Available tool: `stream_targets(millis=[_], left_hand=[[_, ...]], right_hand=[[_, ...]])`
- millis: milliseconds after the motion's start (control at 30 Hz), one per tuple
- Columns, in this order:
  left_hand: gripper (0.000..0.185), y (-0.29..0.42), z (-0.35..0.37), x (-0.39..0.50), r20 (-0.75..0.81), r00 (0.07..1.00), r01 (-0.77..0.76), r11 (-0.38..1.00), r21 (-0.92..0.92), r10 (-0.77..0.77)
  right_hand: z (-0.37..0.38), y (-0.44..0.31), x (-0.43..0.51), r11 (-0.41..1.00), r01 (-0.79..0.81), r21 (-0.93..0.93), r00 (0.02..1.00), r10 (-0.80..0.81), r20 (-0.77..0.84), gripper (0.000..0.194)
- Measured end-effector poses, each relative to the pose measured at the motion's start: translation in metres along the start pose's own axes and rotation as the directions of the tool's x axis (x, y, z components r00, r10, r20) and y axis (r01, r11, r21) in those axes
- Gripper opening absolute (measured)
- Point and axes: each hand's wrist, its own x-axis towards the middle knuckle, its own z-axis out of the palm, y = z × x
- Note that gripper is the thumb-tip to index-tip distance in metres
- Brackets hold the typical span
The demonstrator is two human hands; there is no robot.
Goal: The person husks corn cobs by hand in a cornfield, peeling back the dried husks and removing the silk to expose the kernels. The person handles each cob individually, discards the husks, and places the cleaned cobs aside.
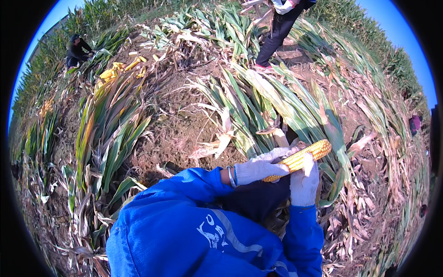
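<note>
Both my hands wear whitish knit work gloves and hold one husked yellow ear of corn, tilted up to the right, right of the view's middle. My left hand grips its lower left part, a bracelet at the wrist. My right hand is closed around its middle from below, with the thumb side against the kernels. Just beyond the gloves lie cut corn stalks with green and dry leaves. A pale dry husk rests on the soil to their left.
A person in dark trousers stands ahead among the stalks, beside a wooden frame. Another person crouches far left. Husked yellow ears lie piled near more cut stalks. Stalk rows also run along the right.
</note>
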Motion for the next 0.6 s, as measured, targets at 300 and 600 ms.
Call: stream_targets(millis=[300, 600], left_hand=[[0.042, -0.023, -0.075, -0.063, 0.000, 0.896, 0.310, 0.624, -0.717, -0.445], [0.065, 0.094, -0.345, -0.049, -0.897, 0.394, -0.696, 0.702, -0.149, 0.200]], right_hand=[[-0.085, -0.021, -0.015, 0.981, -0.049, -0.188, 0.946, -0.015, -0.322, 0.019], [-0.213, 0.001, -0.098, 0.916, -0.268, -0.298, 0.827, 0.060, -0.560, 0.025]])
